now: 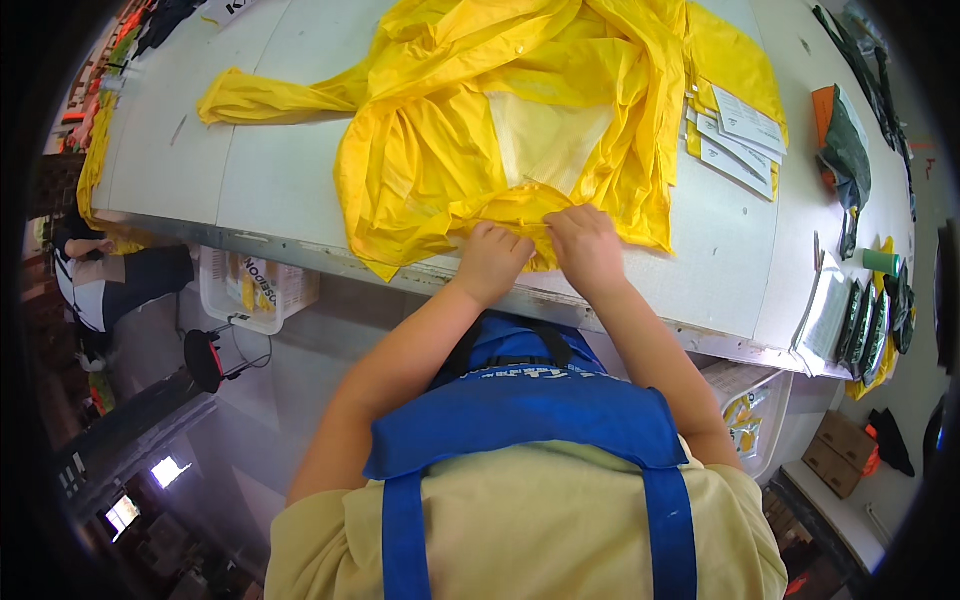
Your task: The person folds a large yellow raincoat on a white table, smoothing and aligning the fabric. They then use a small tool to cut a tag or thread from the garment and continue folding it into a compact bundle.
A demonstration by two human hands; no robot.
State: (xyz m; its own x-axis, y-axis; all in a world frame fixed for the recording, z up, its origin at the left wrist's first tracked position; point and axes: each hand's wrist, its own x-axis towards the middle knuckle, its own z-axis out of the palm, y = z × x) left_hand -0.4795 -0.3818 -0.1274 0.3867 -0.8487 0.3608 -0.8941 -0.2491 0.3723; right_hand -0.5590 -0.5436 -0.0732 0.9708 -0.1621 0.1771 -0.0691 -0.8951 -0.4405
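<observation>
Both hands pinch the near hem of a crumpled bright yellow thin plastic raincoat [480,130] spread over the white desk [270,170]. The left hand [490,262] and the right hand [585,248] sit side by side, fingers closed on the fabric. White paper cards [740,135] lie just right of the raincoat.

You grip a thin, glossy, crinkled yellow plastic-like raincoat [500,130] on a smooth, matt white worktable [270,150]; your blue apron [530,420] looks like matt woven cloth
</observation>
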